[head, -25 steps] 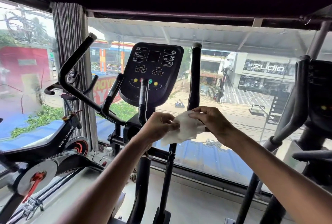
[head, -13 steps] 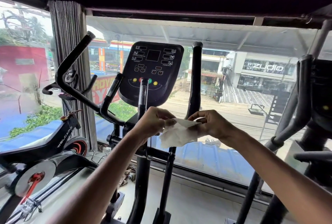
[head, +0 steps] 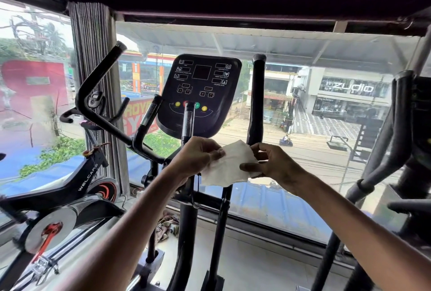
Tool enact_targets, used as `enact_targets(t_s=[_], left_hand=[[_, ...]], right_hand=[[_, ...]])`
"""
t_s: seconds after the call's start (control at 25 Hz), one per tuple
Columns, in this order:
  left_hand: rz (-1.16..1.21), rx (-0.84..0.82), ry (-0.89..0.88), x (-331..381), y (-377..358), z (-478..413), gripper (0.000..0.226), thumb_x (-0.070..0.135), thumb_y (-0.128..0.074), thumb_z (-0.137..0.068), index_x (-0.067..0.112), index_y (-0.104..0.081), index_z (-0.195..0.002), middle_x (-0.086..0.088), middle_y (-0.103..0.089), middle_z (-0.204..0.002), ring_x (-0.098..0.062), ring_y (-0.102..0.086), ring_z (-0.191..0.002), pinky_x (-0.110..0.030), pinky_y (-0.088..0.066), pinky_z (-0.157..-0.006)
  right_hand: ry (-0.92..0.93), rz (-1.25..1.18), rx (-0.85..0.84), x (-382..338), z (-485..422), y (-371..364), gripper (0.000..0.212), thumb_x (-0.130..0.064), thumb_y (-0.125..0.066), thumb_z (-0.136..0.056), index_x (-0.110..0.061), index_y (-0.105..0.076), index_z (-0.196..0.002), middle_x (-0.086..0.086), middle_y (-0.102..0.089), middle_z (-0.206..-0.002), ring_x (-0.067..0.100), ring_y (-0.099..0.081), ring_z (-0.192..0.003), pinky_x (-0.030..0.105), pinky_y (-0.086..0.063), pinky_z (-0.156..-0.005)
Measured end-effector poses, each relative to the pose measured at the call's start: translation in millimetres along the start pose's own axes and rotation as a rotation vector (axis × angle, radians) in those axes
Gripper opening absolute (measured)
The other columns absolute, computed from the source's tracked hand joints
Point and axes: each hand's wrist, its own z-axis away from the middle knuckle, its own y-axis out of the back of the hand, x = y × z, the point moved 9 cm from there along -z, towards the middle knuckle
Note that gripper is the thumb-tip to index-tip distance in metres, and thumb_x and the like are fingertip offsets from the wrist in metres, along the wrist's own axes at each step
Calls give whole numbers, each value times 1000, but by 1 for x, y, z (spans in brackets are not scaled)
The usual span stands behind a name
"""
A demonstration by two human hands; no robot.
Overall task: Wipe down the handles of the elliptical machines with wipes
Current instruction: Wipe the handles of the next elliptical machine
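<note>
Below the console [head: 200,90], left hand [head: 198,157], right hand [head: 272,164] pinching wipe [head: 229,167] — now spread wider.

The one wide-angle view looks out from the person's head, facing forward and a little down at the elliptical console [head: 200,95] and the window [head: 303,141] behind it. Both forearms enter from the bottom edge. The left hand [head: 196,157] and right hand [head: 275,167] pinch the wipe [head: 229,167] near the lens, mid-frame. Straight lines bow toward the edges.

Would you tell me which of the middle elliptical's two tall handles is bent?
The left tall handle: it kinks sharply midway, whereas the right tall handle rises straight.
</note>
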Motion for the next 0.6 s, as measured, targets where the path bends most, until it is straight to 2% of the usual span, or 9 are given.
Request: enact_targets(t_s=[0.08,0.24,0.36,0.44,0.52,0.6], left_hand=[[-11,49,-14,-1,4,0,14,18,-75,-93,19,-76,-79,0,-64,-69,-13,-54,-67,-25,-42,-62],[-111,53,-92,2,12,-1,15,15,-77,-90,24,-75,-78,8,-68,-67,-6,-58,-67,-29,-47,-72],[-89,29,-34,-6,13,-1,14,18,-75,-93,25,-74,-80,2,-75,-83,-13,-66,-84,-37,-51,-88],[-13,24,38,-12,13,3,5,25,-77,-92,29,-75,-89,-2,-78,-93,-21,-71,-95,-43,-52,-95],[51,-86,95,-13,1,8,21,27,-81,-87,26,-75,-108,-6,-79,-103,-24,-73,-101,-41,-54,-93],[46,-144,111,-11,-9,13,27,24,-81,-87,12,-74,-111,-9,-79,-102,-15,-73,-88,-28,-57,-80]], right_hand=[[4,32,13,3,0,0,38,-2,-88,-76,7,-69,-107,16,-72,-90,23,-71,-78,33,-62,-70],[-41,19,-41,8,0,-7,27,-9,-78,-89,9,-72,-108,12,-75,-87,19,-72,-75,29,-62,-70],[-78,21,-100,9,-1,-14,32,-18,-71,-97,11,-71,-111,15,-70,-90,22,-70,-80,33,-63,-76],[-92,-1,-107,8,-2,-18,30,-19,-68,-100,9,-70,-112,17,-69,-94,25,-69,-86,35,-63,-77],[-105,-14,-137,4,0,-23,25,-18,-64,-102,5,-73,-107,16,-70,-95,26,-69,-87,34,-61,-74],[-104,-13,-142,-4,2,-28,20,-17,-60,-103,-4,-73,-93,10,-70,-86,22,-68,-81,31,-58,-69]])
